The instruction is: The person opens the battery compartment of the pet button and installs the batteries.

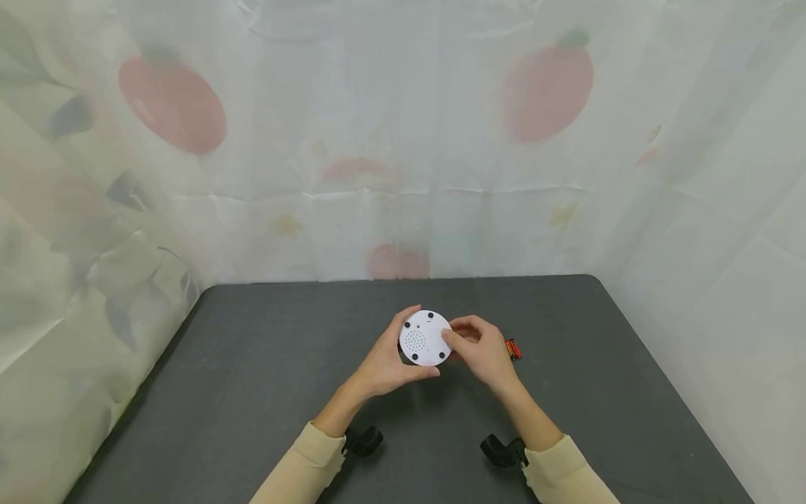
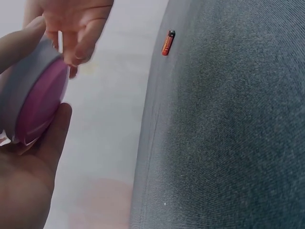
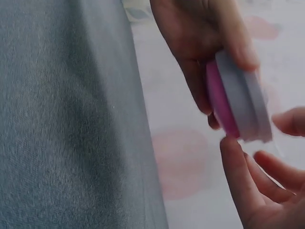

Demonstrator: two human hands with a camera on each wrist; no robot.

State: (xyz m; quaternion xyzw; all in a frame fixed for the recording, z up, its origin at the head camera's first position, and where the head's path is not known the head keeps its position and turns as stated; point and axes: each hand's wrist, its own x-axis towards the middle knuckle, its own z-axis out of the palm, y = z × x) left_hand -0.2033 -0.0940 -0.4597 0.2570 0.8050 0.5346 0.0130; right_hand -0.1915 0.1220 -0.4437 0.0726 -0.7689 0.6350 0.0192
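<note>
A round white device (image 1: 425, 339) with speaker holes and black feet faces up in the head view. Its other side is pink, seen on the device (image 2: 45, 98) in the left wrist view. My left hand (image 1: 381, 360) grips it by the rim, fingers and thumb on opposite edges. Beside its right edge is my right hand (image 1: 481, 348), thumb over the white face. In the right wrist view, a fingertip of the right hand (image 3: 271, 191) meets the rim while the thumb stands apart from it. Red-and-black batteries (image 1: 513, 349) lie just right of the right hand.
A dark grey table (image 1: 283, 336) stretches beneath both hands. Pale curtains (image 1: 403, 140) with fruit prints hang behind and at the sides. Black wrist-worn pieces (image 1: 364, 442) show beside the beige sleeves.
</note>
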